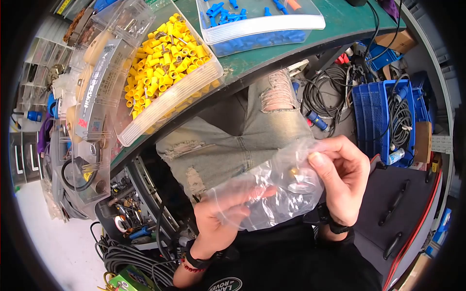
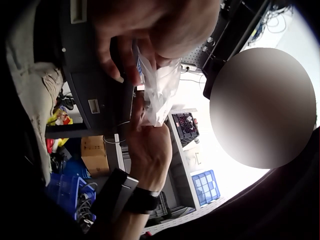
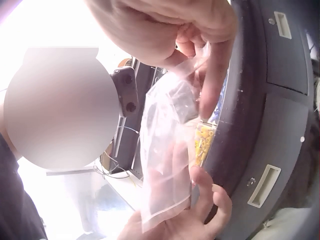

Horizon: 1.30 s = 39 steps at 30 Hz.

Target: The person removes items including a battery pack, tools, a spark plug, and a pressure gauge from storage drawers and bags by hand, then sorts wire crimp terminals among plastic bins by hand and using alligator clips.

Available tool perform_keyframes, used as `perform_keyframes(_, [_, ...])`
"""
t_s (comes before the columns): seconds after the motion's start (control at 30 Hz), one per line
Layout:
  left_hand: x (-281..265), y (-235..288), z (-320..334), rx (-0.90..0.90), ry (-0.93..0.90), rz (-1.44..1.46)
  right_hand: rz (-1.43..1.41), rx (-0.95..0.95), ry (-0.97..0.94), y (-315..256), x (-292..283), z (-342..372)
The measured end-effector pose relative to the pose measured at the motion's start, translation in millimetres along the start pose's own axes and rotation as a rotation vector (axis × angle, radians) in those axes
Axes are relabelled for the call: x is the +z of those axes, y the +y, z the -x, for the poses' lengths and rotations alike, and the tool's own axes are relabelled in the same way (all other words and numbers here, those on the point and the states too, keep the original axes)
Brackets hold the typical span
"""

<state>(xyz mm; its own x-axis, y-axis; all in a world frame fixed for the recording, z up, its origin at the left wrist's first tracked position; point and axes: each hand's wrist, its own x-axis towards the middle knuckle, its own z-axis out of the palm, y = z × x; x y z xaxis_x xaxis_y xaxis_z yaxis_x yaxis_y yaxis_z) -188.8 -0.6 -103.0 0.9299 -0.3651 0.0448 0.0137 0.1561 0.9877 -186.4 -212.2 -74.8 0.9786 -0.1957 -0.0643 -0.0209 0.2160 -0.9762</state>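
A clear plastic bag [image 1: 272, 199] is stretched between both hands above the person's lap. The right hand [image 1: 344, 179] pinches its right end between thumb and bent fingers. Beneath that thumb, a small brass-coloured piece [image 1: 294, 171] shows through the film. The left hand [image 1: 216, 220] is at the bag's left end, its extended fingers visible through the plastic. In the right wrist view the bag [image 3: 167, 145] hangs between the upper right hand and the lower left hand [image 3: 175, 227], partly covering the latter's fingers. The left wrist view shows the bag [image 2: 162, 85] crumpled between the hands.
A green workbench [image 1: 242, 65] edges the lap, bearing a bin of yellow sleeved terminals [image 1: 165, 63] and a bin of blue ones [image 1: 262, 36]. Clear plastic boxes [image 1: 87, 160] stand left. Blue crates [image 1: 371, 116] and coiled cables [image 1: 325, 89] lie right.
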Motion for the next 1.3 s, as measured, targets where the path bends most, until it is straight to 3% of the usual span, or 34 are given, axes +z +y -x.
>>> perform_keyframes(0.1, [8.3, 5.2, -1.4, -0.056, 0.022, -0.096, 0.069, 0.024, -0.007, 6.9, 5.8, -0.2])
perform_keyframes(0.17, [12.1, 10.4, -1.6, -0.288, 0.068, -0.053, 0.031, 0.045, -0.010, 16.0, 8.3, -2.9])
perform_keyframes(0.2, [14.6, 11.7, -3.7, -0.288, 0.067, -0.056, 0.014, 0.046, -0.011, 19.5, 8.9, -3.5])
perform_keyframes(0.37, [15.9, 2.7, -6.2, -0.065, 0.193, -0.296, -0.061, 0.027, -0.013, 35.8, 17.3, 4.4])
perform_keyframes(0.47, [22.1, 9.6, 0.0, -0.140, 0.242, -0.331, -0.166, -0.028, 0.026, 46.1, 23.2, 11.3])
perform_keyframes(0.6, [23.0, 8.4, -3.9, -0.112, 0.272, -0.327, -0.289, -0.054, 0.107, 45.2, 25.6, 11.6])
perform_keyframes(0.67, [19.0, 4.8, -16.6, 0.298, 0.065, -0.530, -0.277, -0.057, 0.092, 48.9, 20.8, 10.6])
perform_keyframes(0.8, [24.9, 16.9, -20.0, 0.148, -0.073, -0.788, -0.222, -0.083, 0.143, 49.3, 18.0, 6.8])
perform_keyframes(0.93, [21.7, 9.8, -17.6, 0.146, -0.016, -0.903, -0.173, -0.090, 0.088, 47.0, 15.6, 4.0])
perform_keyframes(1.03, [10.0, 4.3, -12.8, 0.276, 0.051, -0.778, -0.267, 0.031, -0.093, 43.8, 14.2, 8.5])
perform_keyframes(1.1, [8.1, 6.9, -14.8, 0.455, 0.051, -0.774, -0.316, 0.089, -0.104, 46.3, 15.4, 8.2])
perform_keyframes(1.3, [12.4, 9.5, -20.2, 0.325, -0.058, -0.875, -0.235, 0.030, -0.081, 46.7, 7.9, 1.7])
